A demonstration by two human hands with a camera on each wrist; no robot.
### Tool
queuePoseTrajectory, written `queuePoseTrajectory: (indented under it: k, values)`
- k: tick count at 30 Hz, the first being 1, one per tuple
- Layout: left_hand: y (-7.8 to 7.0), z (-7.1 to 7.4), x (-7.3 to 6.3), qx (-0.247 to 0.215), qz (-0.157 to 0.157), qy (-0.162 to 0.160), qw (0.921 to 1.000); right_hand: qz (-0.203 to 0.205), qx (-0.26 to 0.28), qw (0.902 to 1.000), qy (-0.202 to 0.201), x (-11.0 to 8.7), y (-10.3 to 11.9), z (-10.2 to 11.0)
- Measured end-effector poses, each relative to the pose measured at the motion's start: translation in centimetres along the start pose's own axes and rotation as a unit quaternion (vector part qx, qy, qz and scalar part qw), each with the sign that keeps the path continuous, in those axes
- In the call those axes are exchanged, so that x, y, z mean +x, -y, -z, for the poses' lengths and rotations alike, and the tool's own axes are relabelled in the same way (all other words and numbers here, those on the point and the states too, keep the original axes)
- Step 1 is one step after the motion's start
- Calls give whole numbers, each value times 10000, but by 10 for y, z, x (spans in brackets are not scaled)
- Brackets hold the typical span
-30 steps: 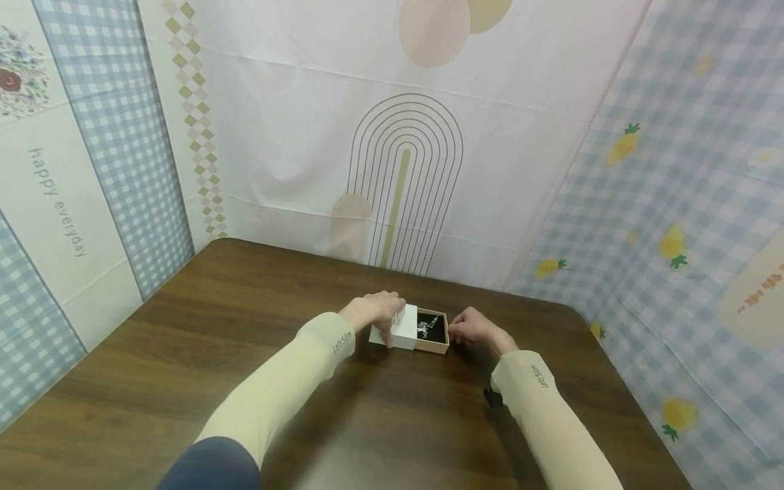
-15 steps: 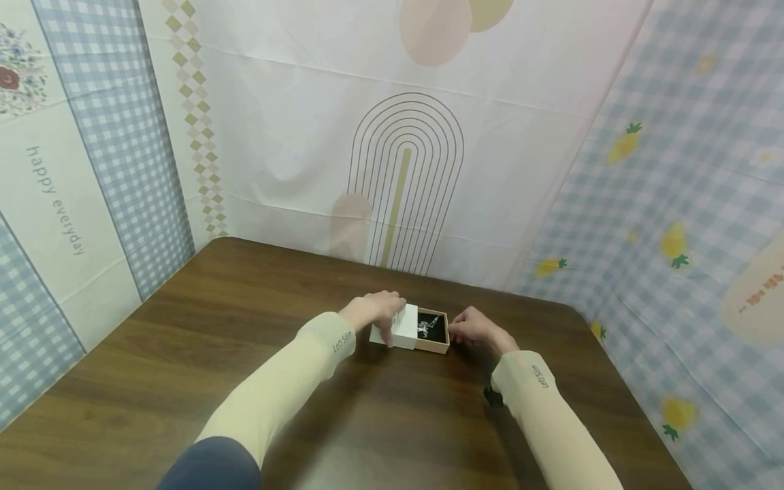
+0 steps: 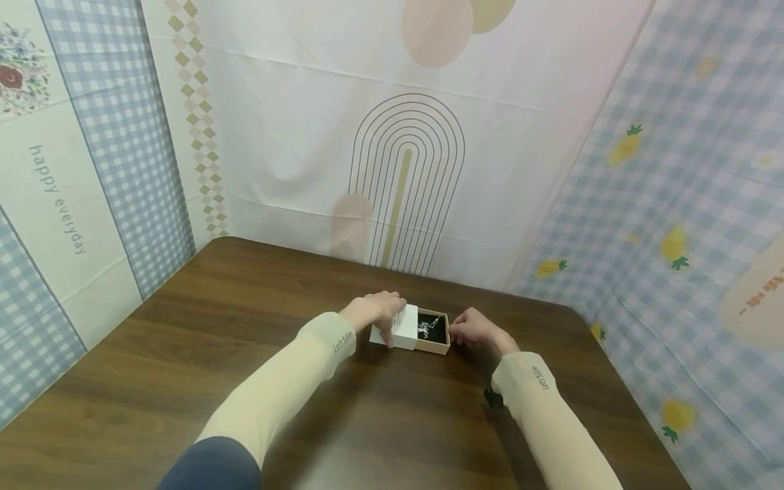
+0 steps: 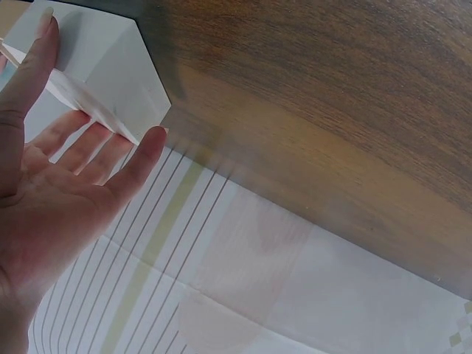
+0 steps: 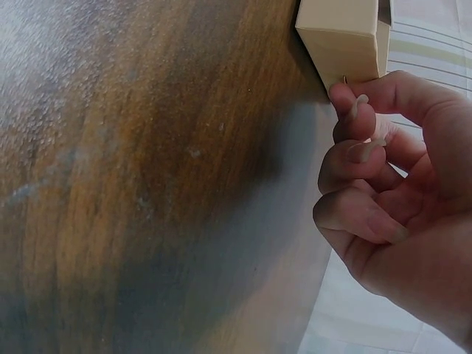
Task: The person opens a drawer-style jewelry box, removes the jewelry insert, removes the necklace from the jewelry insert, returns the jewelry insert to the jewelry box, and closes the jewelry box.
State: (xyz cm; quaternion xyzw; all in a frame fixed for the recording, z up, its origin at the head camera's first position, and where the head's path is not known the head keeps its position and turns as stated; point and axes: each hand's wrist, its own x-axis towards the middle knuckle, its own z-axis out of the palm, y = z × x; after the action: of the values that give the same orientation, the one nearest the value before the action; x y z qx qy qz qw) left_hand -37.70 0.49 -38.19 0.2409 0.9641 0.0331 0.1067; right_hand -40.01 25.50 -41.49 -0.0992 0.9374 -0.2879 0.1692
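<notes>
The left hand (image 3: 378,316) grips a white box sleeve (image 3: 407,328) between thumb and fingers; the right hand (image 3: 474,327) pinches the end of its partly extended cardboard drawer (image 3: 432,348). Between the hands, the drawer's black insert (image 3: 437,334) bears silver chain jewellery (image 3: 423,329).

Matt card box (image 3: 408,329), wood-grained table (image 3: 392,415) (glossy)

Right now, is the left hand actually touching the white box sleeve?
Touching. The left wrist view shows the left hand laying its thumb along one side of the white box sleeve.
</notes>
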Motion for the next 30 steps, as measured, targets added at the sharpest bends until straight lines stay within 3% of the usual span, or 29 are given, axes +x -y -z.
queuePoseTrajectory:
  k: [30]
  values:
    - [-1, 0, 1, 12, 43, 19, 10000, -15, -166, 9999, -17, 0, -2, 1]
